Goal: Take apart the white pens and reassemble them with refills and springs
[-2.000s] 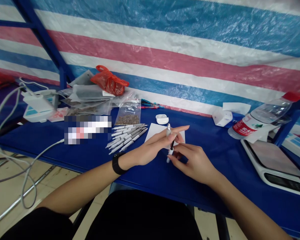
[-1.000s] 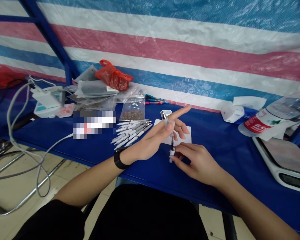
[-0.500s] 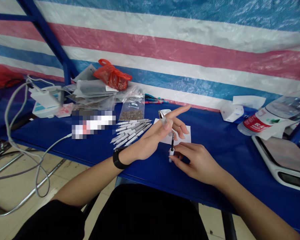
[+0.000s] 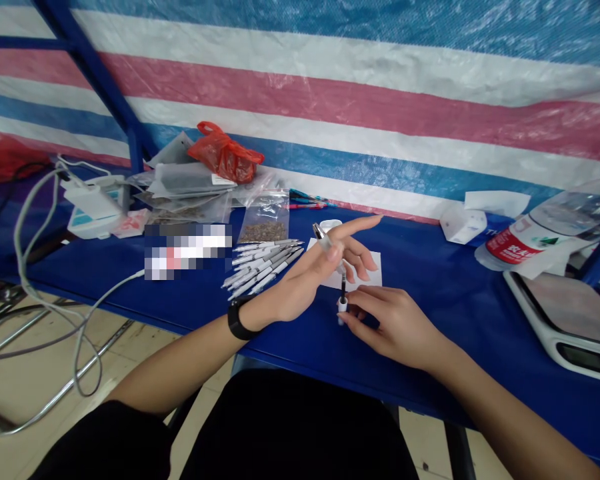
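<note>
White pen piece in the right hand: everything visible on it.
The white pen piece is a short, narrow tube, plastic by its look, with a greyer lower end. It stands near upright, pinched between thumb and fingers of the right hand, which partly hide it. A dark refill sticks up from its top toward the left hand. It shows against the blue table; whether it touches the table isn't clear.
</note>
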Demonstrator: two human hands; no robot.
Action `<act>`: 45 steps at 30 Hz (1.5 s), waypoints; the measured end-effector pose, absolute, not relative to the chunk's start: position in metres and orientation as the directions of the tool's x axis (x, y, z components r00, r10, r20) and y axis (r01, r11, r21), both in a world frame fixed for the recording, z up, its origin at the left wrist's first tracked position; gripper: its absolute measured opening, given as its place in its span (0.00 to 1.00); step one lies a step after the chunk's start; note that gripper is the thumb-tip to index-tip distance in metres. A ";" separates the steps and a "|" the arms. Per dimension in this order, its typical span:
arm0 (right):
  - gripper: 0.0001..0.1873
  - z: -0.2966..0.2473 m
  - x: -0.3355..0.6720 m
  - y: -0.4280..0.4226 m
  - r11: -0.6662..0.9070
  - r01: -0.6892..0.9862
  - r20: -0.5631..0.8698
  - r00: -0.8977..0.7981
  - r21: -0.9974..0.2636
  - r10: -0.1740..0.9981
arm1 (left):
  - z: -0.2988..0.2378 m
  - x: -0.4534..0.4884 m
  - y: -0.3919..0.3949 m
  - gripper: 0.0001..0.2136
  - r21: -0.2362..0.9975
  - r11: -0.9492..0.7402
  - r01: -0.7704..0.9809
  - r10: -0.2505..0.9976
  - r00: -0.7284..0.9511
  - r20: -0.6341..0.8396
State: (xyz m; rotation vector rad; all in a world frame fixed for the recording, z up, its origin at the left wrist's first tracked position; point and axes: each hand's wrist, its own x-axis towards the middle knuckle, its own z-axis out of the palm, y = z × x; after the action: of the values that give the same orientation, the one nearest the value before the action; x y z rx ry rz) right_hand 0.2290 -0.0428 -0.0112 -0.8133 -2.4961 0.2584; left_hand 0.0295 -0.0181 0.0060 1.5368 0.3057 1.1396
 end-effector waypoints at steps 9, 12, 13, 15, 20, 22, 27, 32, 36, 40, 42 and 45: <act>0.09 -0.011 0.229 -0.044 0.810 0.510 0.422 -0.691 -0.290 0.587 | 0.007 0.026 -0.019 0.22 0.901 -0.348 -0.258 0.687 0.584 0.432; 0.10 -0.011 0.228 -0.044 0.808 0.510 0.435 -0.682 -0.294 0.588 | 0.009 0.026 -0.021 0.22 0.904 -0.396 -0.164 0.680 0.609 0.409; 0.10 -0.011 0.228 -0.044 0.806 0.510 0.445 -0.672 -0.301 0.592 | 0.010 0.027 -0.021 0.22 0.901 -0.414 -0.131 0.680 0.613 0.402; 0.10 -0.011 0.228 -0.044 0.794 0.509 0.481 -0.633 -0.333 0.607 | 0.008 0.030 -0.022 0.22 0.888 -0.457 -0.055 0.682 0.618 0.390; 0.08 -0.011 0.226 -0.042 0.744 0.567 0.591 -0.480 -0.354 0.648 | 0.002 0.037 -0.020 0.22 0.855 -0.518 0.024 0.699 0.588 0.407; 0.07 -0.010 0.225 -0.041 0.730 0.595 0.637 -0.426 -0.338 0.642 | 0.001 0.037 -0.019 0.21 0.873 -0.487 0.017 0.727 0.562 0.394; 0.03 -0.003 0.226 -0.041 0.697 0.636 0.743 -0.280 -0.331 0.608 | 0.002 0.035 -0.018 0.23 0.909 -0.417 0.001 0.772 0.528 0.354; 0.02 -0.003 0.231 -0.040 0.731 0.643 0.798 -0.308 -0.228 0.519 | 0.002 0.034 -0.018 0.25 0.939 -0.345 -0.011 0.801 0.518 0.301; 0.03 -0.005 0.233 -0.041 0.723 0.677 0.842 -0.306 -0.135 0.444 | 0.000 0.036 -0.018 0.25 0.959 -0.280 -0.038 0.825 0.502 0.260; 0.04 -0.001 0.234 -0.041 0.714 0.690 0.869 -0.277 -0.117 0.410 | 0.000 0.037 -0.016 0.23 0.971 -0.237 -0.045 0.814 0.536 0.223; 0.04 0.001 0.234 -0.041 0.725 0.679 0.876 -0.273 -0.117 0.398 | 0.000 0.038 -0.015 0.24 0.977 -0.205 -0.059 0.807 0.554 0.203; 0.04 0.002 0.234 -0.041 0.733 0.670 0.881 -0.266 -0.123 0.391 | 0.001 0.038 -0.016 0.25 0.981 -0.177 -0.077 0.796 0.575 0.188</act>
State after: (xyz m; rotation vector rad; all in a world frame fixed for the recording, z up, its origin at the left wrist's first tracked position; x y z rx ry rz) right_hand 0.2344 -0.0410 0.0015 -0.8175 -1.8932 -0.3350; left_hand 0.0384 -0.0157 0.0006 1.5628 0.6278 0.8745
